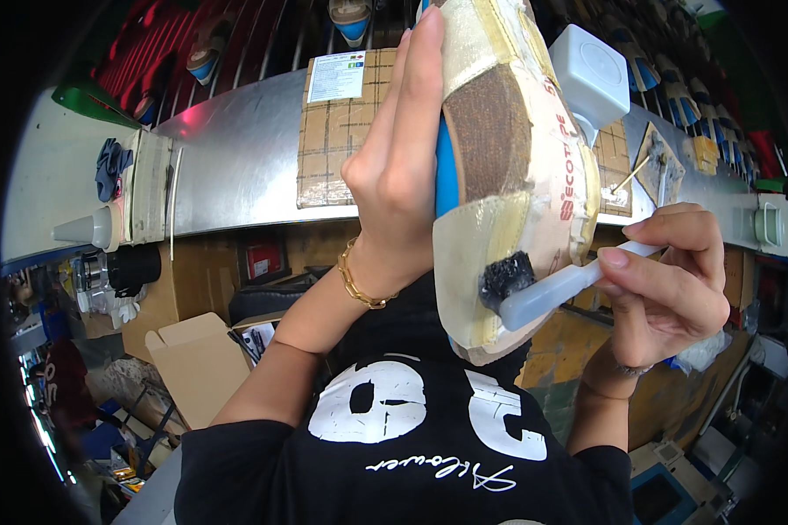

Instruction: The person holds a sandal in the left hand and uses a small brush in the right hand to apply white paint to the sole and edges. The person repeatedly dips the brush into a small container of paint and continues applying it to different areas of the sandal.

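On shoe (486, 136), low end's prob. being brushed; shoe's gripped by L hand (401, 175), brush (550, 293) by R hand (674, 293); next, soft strokes seem needed.

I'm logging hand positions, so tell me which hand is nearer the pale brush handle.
Right. The right hand grips the pale brush handle; the left hand is apart from it, farther up and to the left in the picture, against the shoe.
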`<move>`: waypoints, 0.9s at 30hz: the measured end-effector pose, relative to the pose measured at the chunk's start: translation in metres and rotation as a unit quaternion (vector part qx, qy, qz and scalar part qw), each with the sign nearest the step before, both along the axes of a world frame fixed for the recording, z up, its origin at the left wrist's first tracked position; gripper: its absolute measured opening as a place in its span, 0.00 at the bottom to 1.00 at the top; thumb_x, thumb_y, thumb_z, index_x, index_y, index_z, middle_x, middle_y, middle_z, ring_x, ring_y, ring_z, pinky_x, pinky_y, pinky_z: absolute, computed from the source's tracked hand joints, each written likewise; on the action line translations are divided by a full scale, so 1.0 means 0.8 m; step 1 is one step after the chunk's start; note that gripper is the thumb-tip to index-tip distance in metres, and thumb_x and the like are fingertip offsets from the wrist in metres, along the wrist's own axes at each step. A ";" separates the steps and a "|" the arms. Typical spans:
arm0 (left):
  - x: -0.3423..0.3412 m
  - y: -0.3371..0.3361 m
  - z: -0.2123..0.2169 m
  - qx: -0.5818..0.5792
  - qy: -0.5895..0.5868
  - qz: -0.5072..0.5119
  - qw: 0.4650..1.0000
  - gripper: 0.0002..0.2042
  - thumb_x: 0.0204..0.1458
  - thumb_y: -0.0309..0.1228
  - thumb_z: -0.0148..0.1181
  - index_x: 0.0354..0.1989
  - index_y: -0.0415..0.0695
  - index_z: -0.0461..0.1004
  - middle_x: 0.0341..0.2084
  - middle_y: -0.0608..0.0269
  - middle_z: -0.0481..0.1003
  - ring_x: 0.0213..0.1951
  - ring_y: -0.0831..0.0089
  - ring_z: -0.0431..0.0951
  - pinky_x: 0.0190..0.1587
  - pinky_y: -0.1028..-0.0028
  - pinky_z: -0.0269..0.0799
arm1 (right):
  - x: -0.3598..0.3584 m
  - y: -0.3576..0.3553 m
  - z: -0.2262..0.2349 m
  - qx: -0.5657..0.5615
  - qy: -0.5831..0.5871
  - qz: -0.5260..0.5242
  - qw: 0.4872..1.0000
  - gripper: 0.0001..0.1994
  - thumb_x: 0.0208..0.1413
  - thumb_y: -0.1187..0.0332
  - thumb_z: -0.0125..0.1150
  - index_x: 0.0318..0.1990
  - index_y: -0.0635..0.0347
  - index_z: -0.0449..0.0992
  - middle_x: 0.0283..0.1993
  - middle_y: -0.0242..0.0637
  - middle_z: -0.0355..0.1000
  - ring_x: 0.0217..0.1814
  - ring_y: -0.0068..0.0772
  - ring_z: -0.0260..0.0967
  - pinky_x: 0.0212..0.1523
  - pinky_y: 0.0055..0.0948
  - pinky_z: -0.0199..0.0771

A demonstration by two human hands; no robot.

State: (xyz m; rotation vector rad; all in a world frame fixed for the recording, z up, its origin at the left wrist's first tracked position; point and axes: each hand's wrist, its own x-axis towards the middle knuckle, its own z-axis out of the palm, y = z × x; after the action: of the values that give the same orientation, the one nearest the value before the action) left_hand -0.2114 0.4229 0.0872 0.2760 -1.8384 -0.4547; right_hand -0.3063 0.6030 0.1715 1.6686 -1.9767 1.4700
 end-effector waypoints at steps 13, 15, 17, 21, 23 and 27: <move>0.017 0.007 0.011 0.073 -0.063 -0.043 0.994 0.42 0.41 0.34 0.75 0.64 0.27 0.62 0.50 0.33 0.75 0.45 0.50 0.83 0.43 0.64 0.81 | -0.006 0.011 0.006 0.042 -0.019 0.104 0.993 0.10 0.34 0.62 0.75 0.28 0.49 0.86 0.30 0.33 0.71 0.32 0.31 0.63 0.35 0.31 0.55; 0.013 0.005 0.010 0.100 -0.082 -0.049 0.990 0.43 0.41 0.34 0.76 0.65 0.28 0.61 0.49 0.34 0.76 0.43 0.51 0.84 0.42 0.64 0.81 | 0.001 0.012 0.013 0.043 -0.040 0.053 0.997 0.10 0.33 0.65 0.75 0.29 0.49 0.87 0.29 0.32 0.70 0.30 0.29 0.63 0.32 0.28 0.56; 0.006 0.006 0.010 0.120 -0.080 -0.049 0.988 0.44 0.40 0.34 0.76 0.66 0.28 0.61 0.49 0.34 0.76 0.44 0.50 0.83 0.43 0.64 0.81 | 0.021 0.011 0.017 0.046 -0.049 -0.066 0.996 0.15 0.27 0.71 0.75 0.30 0.45 0.88 0.27 0.29 0.70 0.26 0.25 0.63 0.30 0.23 0.58; 0.016 0.002 0.005 0.119 -0.089 -0.011 0.989 0.45 0.40 0.33 0.76 0.66 0.27 0.59 0.49 0.34 0.76 0.45 0.49 0.83 0.46 0.62 0.80 | 0.036 0.012 0.003 -0.011 0.093 -0.126 0.988 0.19 0.28 0.72 0.76 0.35 0.44 0.88 0.32 0.30 0.70 0.30 0.28 0.64 0.31 0.26 0.60; 0.016 0.000 0.007 0.110 -0.095 0.002 0.989 0.45 0.40 0.32 0.75 0.67 0.27 0.59 0.49 0.34 0.76 0.45 0.49 0.83 0.46 0.62 0.79 | 0.035 0.028 0.006 0.027 0.169 -0.095 0.981 0.18 0.30 0.71 0.76 0.35 0.39 0.88 0.34 0.30 0.69 0.30 0.29 0.64 0.32 0.28 0.60; 0.013 -0.005 0.004 0.090 -0.078 0.017 0.993 0.35 0.46 0.35 0.70 0.63 0.34 0.68 0.49 0.51 0.80 0.31 0.72 0.81 0.35 0.72 0.77 | 0.023 0.011 0.000 -0.038 -0.012 -0.009 0.999 0.17 0.28 0.71 0.75 0.33 0.42 0.88 0.35 0.29 0.70 0.31 0.26 0.65 0.28 0.24 0.59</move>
State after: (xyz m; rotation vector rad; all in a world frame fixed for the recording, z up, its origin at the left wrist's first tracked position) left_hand -0.2013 0.4190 0.0907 0.4766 -1.9430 -0.5913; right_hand -0.2877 0.6116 0.1713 1.6053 -1.9169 1.5453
